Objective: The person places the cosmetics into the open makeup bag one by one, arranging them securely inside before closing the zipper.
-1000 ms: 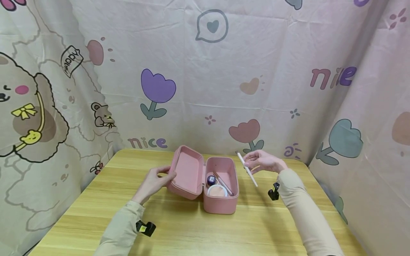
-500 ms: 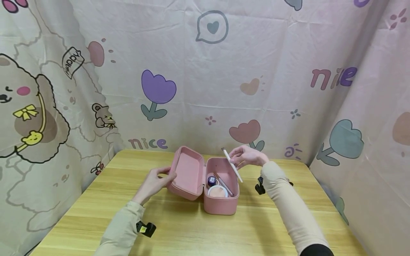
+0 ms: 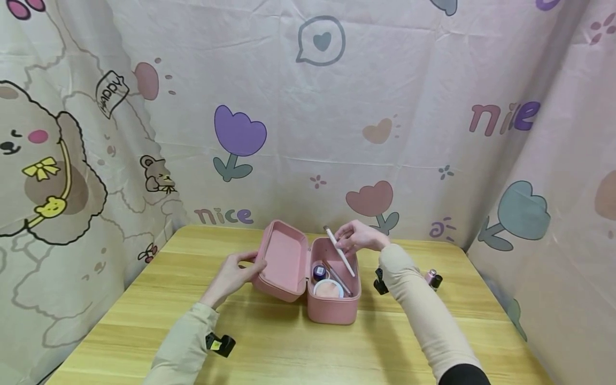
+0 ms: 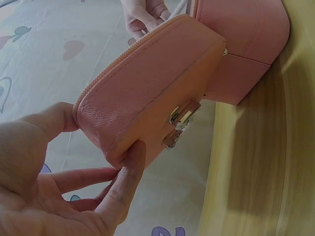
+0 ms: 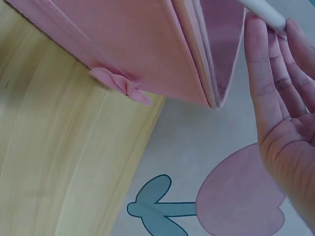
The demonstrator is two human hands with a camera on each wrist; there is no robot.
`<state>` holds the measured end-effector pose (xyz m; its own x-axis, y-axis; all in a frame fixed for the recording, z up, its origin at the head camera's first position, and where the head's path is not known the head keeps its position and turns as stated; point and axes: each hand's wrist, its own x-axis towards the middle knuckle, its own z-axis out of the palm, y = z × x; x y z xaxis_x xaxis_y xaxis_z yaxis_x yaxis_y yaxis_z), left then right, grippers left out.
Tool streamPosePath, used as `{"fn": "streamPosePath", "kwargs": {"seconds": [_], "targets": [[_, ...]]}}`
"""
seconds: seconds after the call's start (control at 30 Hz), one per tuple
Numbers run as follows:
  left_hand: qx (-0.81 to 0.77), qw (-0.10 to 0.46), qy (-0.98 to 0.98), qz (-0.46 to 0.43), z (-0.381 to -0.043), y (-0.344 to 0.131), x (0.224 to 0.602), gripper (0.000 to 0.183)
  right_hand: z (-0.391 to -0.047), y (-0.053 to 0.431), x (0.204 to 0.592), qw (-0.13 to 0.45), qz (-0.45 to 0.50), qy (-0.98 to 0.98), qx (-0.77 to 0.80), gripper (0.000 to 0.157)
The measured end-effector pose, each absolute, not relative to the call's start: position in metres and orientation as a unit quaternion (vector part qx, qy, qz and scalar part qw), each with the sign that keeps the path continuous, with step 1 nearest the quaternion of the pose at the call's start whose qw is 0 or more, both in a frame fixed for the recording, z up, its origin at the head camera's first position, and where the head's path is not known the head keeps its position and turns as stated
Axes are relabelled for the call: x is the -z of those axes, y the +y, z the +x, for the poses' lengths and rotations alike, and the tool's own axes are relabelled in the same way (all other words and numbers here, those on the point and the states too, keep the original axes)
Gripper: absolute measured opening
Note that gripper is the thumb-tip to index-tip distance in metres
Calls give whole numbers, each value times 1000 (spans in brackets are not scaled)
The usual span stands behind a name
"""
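Observation:
A pink cosmetic case (image 3: pixel 332 313) stands open on the table, its lid (image 3: pixel 284 259) swung out to the left. My left hand (image 3: pixel 234 277) grips the lid's outer end; in the left wrist view the thumb (image 4: pixel 129 169) presses near a metal buckle (image 4: pixel 182 118). Over the case's back right part, my right hand (image 3: pixel 358 237) pinches a slim white pen-like cosmetic stick (image 3: pixel 343 256) with a greyish upper tip. It slants down over the opening. Inside lie a round compact (image 3: pixel 329 289), a small dark-blue jar (image 3: pixel 320 272) and a slender brush-like stick (image 3: pixel 340 280).
Beyond my right forearm, a small pink bottle (image 3: pixel 430 276) and a black-capped item (image 3: pixel 436 282) are on the wooden table (image 3: pixel 269 342). A printed curtain (image 3: pixel 308 107) hangs behind the table and along both sides.
My right hand has moved left with the white stick, from beside the case to over its opening. The small items beyond the right forearm have come into view. My left hand keeps its place.

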<state>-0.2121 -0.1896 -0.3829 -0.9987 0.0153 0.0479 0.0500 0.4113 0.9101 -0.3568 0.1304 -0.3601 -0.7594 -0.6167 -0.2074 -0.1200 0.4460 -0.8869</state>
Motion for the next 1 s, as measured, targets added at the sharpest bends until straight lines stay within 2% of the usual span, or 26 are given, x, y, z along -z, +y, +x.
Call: {"fn": "streamPosePath", "kwargs": {"seconds": [0.53, 1.0], "targets": [[539, 18, -842, -20, -211, -189, 382, 58, -357, 125, 370, 238, -210, 836, 448, 25], [532, 21, -846, -18, -212, -189, 383, 56, -353, 141, 377, 159, -218, 845, 462, 31]]}}
